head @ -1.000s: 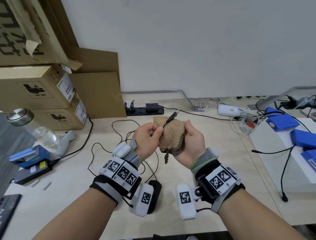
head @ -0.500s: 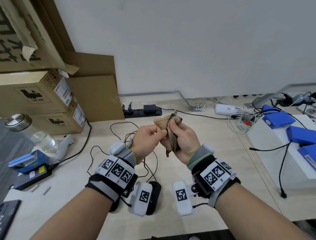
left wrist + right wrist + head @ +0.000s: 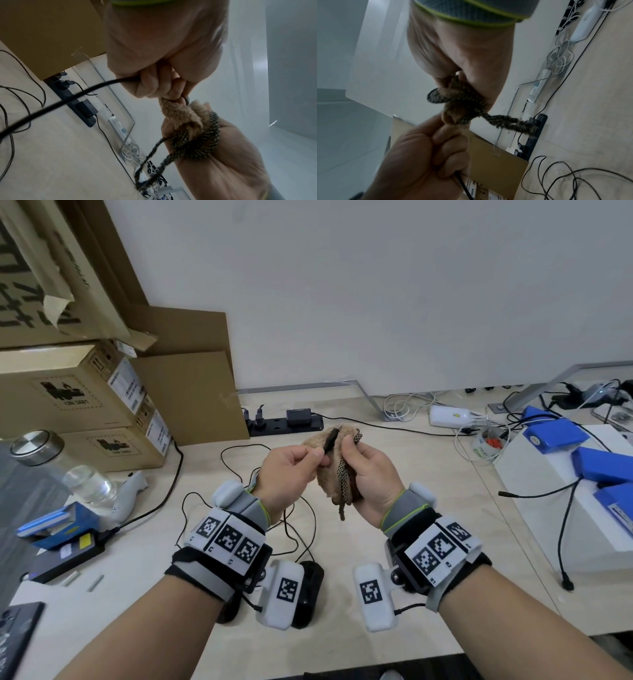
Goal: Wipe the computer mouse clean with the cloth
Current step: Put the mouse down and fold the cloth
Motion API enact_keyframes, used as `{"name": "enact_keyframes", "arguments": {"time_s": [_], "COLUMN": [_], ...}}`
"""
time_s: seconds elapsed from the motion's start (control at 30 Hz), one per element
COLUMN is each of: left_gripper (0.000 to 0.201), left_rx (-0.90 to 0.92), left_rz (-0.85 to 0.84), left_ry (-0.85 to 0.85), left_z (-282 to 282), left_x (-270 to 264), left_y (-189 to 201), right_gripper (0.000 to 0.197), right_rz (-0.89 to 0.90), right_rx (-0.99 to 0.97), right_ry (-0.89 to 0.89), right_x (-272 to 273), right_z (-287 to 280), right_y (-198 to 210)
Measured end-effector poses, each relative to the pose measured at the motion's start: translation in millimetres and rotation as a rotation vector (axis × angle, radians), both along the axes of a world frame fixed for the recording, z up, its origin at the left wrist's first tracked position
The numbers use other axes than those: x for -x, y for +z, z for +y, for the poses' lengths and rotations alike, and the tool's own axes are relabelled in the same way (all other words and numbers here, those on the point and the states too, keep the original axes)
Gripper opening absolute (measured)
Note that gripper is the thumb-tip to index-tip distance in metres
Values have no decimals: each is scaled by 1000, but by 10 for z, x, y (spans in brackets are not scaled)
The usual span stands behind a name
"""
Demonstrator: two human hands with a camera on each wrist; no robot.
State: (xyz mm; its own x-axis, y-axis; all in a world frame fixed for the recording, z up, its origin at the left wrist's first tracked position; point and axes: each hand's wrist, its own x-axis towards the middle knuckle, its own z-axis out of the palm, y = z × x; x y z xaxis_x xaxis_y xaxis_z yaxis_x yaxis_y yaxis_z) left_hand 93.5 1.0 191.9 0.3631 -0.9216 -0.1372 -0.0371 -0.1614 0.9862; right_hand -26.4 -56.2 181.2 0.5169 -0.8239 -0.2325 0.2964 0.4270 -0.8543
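Upward, cable [image 3: 331,441] tip tilts from left hand [image 3: 291,474].

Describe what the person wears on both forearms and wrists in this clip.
Bare forearms, no sleeves. Each wrist has a grey wristband with a lime-green edge, a black strap carrying white blocks printed with black square tag markers, and a white rounded camera module bearing one more marker, fed by a thin black cable.

I see a tan fuzzy cloth [image 3: 327,474] w/ a black-and-beige speckled woven edging [image 3: 342,479], and a thin black cable [image 3: 51,106]. Wrist straps [image 3: 399,513] are grey w/ lime-green trim, markers black-on-white. Desk [image 3: 428,474] is pale beige, boxes [image 3: 65,392] brown, packs [image 3: 555,436] at right bright blue, wall [image 3: 376,285] white.
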Motion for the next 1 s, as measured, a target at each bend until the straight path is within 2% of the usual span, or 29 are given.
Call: {"name": "enact_keyframes", "arguments": {"time_s": [0.07,0.1,0.2,0.4,0.6,0.8,0.9,1.0], "left_gripper": [31,32,32,34,30,31,31,29], "left_rx": [-10,-14,-31,-105,-101,-96,-72,-63], "left_rz": [-7,-5,9,59,161,90,30,-66], "left_ry": [6,-6,-67,-145,-144,-128,-92,-54], "left_z": [3,9,16,-17,-59,-68,-78,-51], "left_x": [-51,-70,-88,-26,24,-10,-28,-77], "left_y": [1,-3,3,26,52,-4,-3,-7], "right_gripper": [54,57,47,21,28,42,37,42], "right_rz": [-91,-136,-194,-41,-73,-118,-96,-67], "right_rx": [-153,-209,-183,-29,-100,-189,-207,-254], "right_ry": [43,49,66,-47,-93,-178,-202,-249], "right_x": [27,40,58,-36,-99,-156,-190,-96], "right_z": [-22,-34,-45,-21,-140,-196,-251,-391], "right_y": [8,30,29,9,19,-6,-36,-78]}}
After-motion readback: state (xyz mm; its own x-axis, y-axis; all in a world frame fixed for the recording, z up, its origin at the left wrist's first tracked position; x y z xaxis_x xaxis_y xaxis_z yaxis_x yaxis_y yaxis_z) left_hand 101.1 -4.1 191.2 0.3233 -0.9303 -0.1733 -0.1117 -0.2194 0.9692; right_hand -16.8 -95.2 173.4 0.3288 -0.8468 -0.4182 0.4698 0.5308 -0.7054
